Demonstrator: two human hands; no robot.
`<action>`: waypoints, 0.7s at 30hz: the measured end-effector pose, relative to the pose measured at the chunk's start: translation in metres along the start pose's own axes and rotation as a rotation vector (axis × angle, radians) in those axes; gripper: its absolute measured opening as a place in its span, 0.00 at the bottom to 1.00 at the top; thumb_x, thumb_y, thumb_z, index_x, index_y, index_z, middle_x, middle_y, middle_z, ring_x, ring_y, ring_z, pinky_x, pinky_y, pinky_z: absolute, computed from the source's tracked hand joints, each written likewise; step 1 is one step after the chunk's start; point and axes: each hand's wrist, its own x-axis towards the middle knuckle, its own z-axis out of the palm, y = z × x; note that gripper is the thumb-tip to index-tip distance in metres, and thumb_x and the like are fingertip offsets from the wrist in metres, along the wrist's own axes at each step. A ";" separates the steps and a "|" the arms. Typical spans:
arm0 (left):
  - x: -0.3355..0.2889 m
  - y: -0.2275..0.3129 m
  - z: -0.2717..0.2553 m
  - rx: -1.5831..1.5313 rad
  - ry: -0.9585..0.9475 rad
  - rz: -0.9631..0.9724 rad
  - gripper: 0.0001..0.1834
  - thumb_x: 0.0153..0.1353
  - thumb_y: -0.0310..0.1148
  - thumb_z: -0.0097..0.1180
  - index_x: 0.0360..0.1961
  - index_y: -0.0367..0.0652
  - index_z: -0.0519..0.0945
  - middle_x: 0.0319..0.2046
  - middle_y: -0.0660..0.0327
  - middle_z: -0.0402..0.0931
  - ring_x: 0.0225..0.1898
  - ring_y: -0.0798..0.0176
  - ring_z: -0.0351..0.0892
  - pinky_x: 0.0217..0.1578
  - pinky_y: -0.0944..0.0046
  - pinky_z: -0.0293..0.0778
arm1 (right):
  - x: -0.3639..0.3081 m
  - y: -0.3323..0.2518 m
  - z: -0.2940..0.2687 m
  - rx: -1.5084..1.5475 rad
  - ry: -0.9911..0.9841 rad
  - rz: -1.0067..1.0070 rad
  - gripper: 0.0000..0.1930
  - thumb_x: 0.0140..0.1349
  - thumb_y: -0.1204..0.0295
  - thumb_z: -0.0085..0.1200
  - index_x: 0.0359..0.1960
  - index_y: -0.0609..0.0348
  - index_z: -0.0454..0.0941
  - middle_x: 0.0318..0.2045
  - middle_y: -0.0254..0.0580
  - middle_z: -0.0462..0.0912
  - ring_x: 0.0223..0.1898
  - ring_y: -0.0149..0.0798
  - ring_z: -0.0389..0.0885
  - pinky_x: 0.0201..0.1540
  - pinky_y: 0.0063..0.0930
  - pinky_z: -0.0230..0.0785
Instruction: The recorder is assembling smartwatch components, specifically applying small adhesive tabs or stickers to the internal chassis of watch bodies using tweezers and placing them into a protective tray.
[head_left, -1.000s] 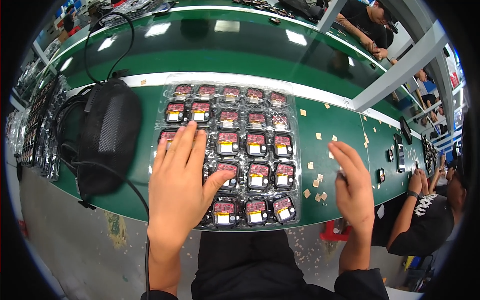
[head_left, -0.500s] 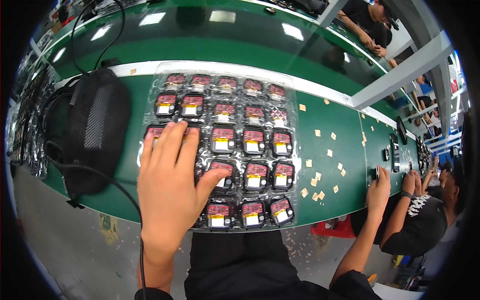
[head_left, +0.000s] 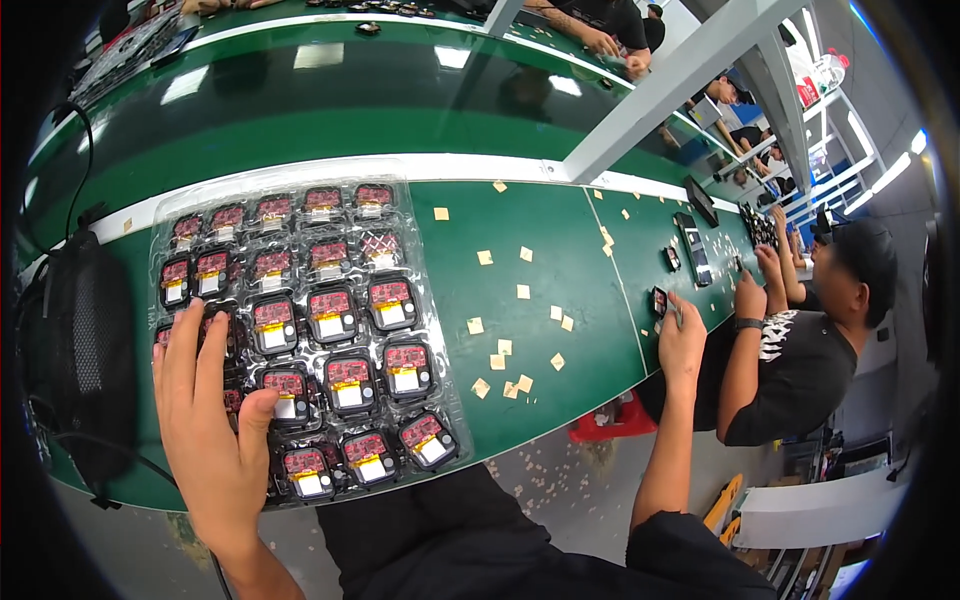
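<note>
A clear plastic tray (head_left: 420, 235) carries rows of small black square device housings (head_left: 390, 303), most with a red circuit board and a white block inside. My left hand (head_left: 205, 440) rests over the tray's left columns, fingers stretched out and thumb apart, hiding some housings. Off to the right, above the bench, my right hand (head_left: 682, 345) pinches a small black square device (head_left: 659, 301). A thin grey piece shows by its fingers, too small to name. One housing (head_left: 380, 249) in the right column bears a white crisscross pattern.
Small beige squares (head_left: 523, 292) lie scattered across the green bench (head_left: 600, 330). A black mesh bag (head_left: 95, 350) with cables stands left of the tray. A grey metal post (head_left: 680, 90) rises behind. A co-worker (head_left: 800, 370) sits close on the right, beside a red stool (head_left: 612, 418).
The view has swung right, so the tray and bag appear farther left. My left hand stays over the tray. The device in my right hand now shows more of its face.
</note>
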 end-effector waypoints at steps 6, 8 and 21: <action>0.006 0.005 -0.006 0.051 -0.062 0.034 0.40 0.65 0.56 0.57 0.64 0.29 0.71 0.68 0.45 0.68 0.72 0.41 0.61 0.72 0.40 0.51 | -0.005 -0.026 0.003 0.015 -0.062 -0.100 0.17 0.64 0.72 0.62 0.51 0.68 0.83 0.49 0.54 0.84 0.51 0.53 0.84 0.58 0.36 0.72; 0.007 0.008 -0.006 0.018 -0.048 0.005 0.40 0.63 0.55 0.61 0.63 0.29 0.73 0.68 0.45 0.69 0.72 0.42 0.62 0.71 0.40 0.52 | -0.007 -0.042 -0.002 0.107 -0.118 -0.031 0.16 0.64 0.73 0.62 0.51 0.69 0.83 0.48 0.54 0.84 0.50 0.50 0.84 0.56 0.34 0.72; 0.016 0.003 -0.003 0.059 0.063 0.043 0.36 0.64 0.55 0.61 0.57 0.30 0.76 0.60 0.46 0.76 0.65 0.40 0.70 0.67 0.36 0.58 | -0.032 -0.089 -0.007 0.127 -0.159 -0.034 0.15 0.67 0.74 0.59 0.52 0.69 0.82 0.46 0.46 0.84 0.43 0.37 0.82 0.45 0.28 0.72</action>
